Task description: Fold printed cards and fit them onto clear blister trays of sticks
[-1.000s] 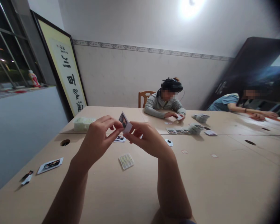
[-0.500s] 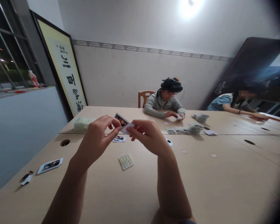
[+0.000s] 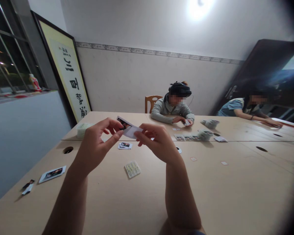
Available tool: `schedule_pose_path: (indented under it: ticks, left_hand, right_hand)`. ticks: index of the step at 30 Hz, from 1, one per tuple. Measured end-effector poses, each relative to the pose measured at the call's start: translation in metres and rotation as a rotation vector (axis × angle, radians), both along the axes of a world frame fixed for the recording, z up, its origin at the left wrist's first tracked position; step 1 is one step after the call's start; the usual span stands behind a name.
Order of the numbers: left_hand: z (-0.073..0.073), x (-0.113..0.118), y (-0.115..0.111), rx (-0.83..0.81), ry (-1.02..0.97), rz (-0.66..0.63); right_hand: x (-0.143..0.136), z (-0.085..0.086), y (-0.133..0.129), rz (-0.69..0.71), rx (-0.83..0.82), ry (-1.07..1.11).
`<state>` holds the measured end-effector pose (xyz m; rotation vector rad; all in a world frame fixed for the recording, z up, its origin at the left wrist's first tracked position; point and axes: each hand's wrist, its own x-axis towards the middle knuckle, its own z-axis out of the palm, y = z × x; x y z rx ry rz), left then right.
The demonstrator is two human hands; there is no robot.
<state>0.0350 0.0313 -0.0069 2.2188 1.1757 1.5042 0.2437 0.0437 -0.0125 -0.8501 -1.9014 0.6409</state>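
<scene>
My left hand (image 3: pixel 98 142) pinches a small printed picture card (image 3: pixel 123 123) by its left side, above the table. My right hand (image 3: pixel 154 140) grips the white paper (image 3: pixel 132 132) at the right end of the same piece; whether it is a fold or a separate sheet, I cannot tell. Below the hands lie a few printed cards (image 3: pixel 124 146) in a loose pile. Nearer to me, between my forearms, sits a square pale tray-like piece (image 3: pixel 132 169) with small yellowish shapes in it.
On the left of the table (image 3: pixel 127 209) are a stack of printed sheets (image 3: pixel 52 174), a small scrap (image 3: pixel 28 187) and a cable hole (image 3: pixel 68 150). A pale stack (image 3: pixel 82 130) stands behind my left hand. Across sit two people (image 3: pixel 172 107) near stacked packs (image 3: pixel 205 135).
My left hand has shifted left and slightly up with the card's printed end. More of the white paper shows between my hands.
</scene>
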Motion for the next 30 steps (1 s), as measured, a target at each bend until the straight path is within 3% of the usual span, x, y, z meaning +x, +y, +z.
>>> schedule_pose_path:
  ticks: [3, 14, 21, 30]
  left_hand:
    - [0.000, 0.000, -0.001, 0.000, -0.014, -0.048]
    - [0.001, 0.009, 0.000, 0.153, 0.135, 0.018]
    - [0.001, 0.012, -0.002, 0.071, 0.031, 0.040]
    - [-0.002, 0.011, 0.002, -0.053, -0.145, 0.087]
  right_hand:
    - [-0.001, 0.000, 0.000, -0.030, 0.023, 0.006]
    - [-0.002, 0.002, -0.003, 0.047, 0.030, -0.066]
    - [-0.008, -0.002, -0.001, 0.027, -0.084, 0.149]
    - [-0.010, -0.003, -0.002, 0.000, -0.054, 0.230]
